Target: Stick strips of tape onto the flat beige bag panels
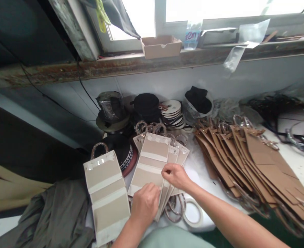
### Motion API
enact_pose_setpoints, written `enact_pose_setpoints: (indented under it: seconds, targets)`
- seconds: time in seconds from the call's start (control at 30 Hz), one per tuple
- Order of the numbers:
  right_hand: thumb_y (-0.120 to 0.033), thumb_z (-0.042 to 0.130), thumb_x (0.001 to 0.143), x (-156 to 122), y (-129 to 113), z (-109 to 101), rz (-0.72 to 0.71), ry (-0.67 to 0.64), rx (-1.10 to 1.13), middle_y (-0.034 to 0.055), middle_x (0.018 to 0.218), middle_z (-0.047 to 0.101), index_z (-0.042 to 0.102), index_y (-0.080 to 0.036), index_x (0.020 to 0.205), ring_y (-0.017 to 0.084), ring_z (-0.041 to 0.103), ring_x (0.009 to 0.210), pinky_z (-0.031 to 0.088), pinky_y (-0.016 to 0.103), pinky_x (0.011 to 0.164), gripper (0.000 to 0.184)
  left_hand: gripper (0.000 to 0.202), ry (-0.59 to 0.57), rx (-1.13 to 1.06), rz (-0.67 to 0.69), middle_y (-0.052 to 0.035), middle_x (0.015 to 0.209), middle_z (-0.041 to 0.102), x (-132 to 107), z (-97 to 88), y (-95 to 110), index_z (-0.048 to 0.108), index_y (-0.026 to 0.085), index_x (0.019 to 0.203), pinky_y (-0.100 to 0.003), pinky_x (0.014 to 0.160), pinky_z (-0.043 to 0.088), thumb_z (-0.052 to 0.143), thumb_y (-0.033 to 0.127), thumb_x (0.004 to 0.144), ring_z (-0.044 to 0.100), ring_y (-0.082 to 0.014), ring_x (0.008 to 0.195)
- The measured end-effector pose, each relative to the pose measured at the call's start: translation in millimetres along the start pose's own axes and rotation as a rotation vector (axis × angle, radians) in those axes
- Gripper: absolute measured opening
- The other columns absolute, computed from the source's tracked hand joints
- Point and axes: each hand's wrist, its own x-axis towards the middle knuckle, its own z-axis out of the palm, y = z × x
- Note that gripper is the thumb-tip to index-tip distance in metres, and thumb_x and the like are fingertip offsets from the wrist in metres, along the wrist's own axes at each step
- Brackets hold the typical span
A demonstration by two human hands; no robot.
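Left hand (146,201) and right hand (175,175) — both curled, any grip indiscernible — angled inward over the beige panel (147,175).

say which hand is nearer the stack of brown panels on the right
Right. The right hand is at the beige panels, left of the stack of brown panels and apart from it; the left hand is farther left.

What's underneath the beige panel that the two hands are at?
More beige panels fan out under it, and shiny curved handles poke out at the far and near ends. The top panel covers the pile's middle, so what's there can't be seen.
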Motion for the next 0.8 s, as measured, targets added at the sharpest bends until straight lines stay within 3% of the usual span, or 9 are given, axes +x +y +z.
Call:
enact_pose_setpoints:
  seconds: [0.13, 0.27, 0.43, 0.53, 0.67, 0.8]
  targets:
    - [-0.050, 0.062, 0.078, 33.0, 59.2, -28.0, 0.304, 0.290, 0.216, 0.0030, 0.067, 0.069, 0.076, -0.018, 0.079, 0.020, 0.060, 0.062, 0.045, 0.029, 0.059, 0.035, 0.023, 0.094, -0.185, -0.102, -0.0065, 0.089, 0.069, 4.8, 11.5, -17.5, 0.075, 0.025, 0.092, -0.033, 0.082, 0.050, 0.053, 0.026, 0.098, 0.067, -0.0222, 0.090]
    - [-0.056, 0.064, 0.072, 56.3, 99.3, -38.8, 0.331, 0.403, 0.173, 0.0077, 0.076, 0.074, 0.077, -0.016, 0.079, 0.024, 0.064, 0.071, 0.048, 0.034, 0.066, 0.043, 0.020, 0.253, -0.260, -0.300, -0.0098, 0.115, 0.068, 19.9, 22.8, -68.8, 0.077, 0.023, 0.084, -0.042, 0.102, 0.049, 0.061, 0.032, 0.091, 0.065, -0.0273, 0.112]
    - [-0.055, 0.062, 0.074, 71.2, 124.8, -19.3, 0.308, 0.428, 0.087, 0.0058, 0.082, 0.076, 0.078, -0.020, 0.077, 0.026, 0.067, 0.081, 0.049, 0.035, 0.075, 0.038, 0.020, 0.292, -0.145, -0.378, -0.0150, 0.138, 0.063, 46.0, 30.4, -119.3, 0.080, 0.021, 0.085, -0.054, 0.113, 0.041, 0.063, 0.033, 0.088, 0.057, -0.0346, 0.129]
    - [-0.053, 0.061, 0.075, 75.6, 136.6, -9.7, 0.304, 0.441, 0.006, 0.0048, 0.080, 0.073, 0.079, -0.021, 0.079, 0.025, 0.063, 0.081, 0.047, 0.035, 0.077, 0.036, 0.021, 0.252, -0.139, -0.417, -0.0158, 0.142, 0.061, 62.3, 36.1, -134.0, 0.080, 0.020, 0.085, -0.053, 0.114, 0.040, 0.062, 0.032, 0.088, 0.056, -0.0355, 0.132]
    - [-0.051, 0.061, 0.076, 76.8, 146.4, -1.5, 0.311, 0.484, -0.084, 0.0059, 0.084, 0.067, 0.079, -0.021, 0.084, 0.024, 0.059, 0.081, 0.047, 0.037, 0.082, 0.036, 0.022, 0.198, -0.160, -0.416, -0.0145, 0.134, 0.067, 80.8, 42.7, -146.6, 0.079, 0.021, 0.086, -0.049, 0.111, 0.043, 0.060, 0.032, 0.089, 0.061, -0.0326, 0.126]
    - [-0.050, 0.064, 0.075, 78.9, 152.8, 4.8, 0.348, 0.576, -0.093, 0.0095, 0.103, 0.066, 0.072, -0.017, 0.119, 0.024, 0.059, 0.083, 0.049, 0.038, 0.082, 0.056, 0.022, 0.203, -0.144, -0.414, -0.0126, 0.122, 0.071, 93.2, 43.9, -155.1, 0.078, 0.021, 0.082, -0.049, 0.109, 0.044, 0.060, 0.033, 0.088, 0.063, -0.0316, 0.117]
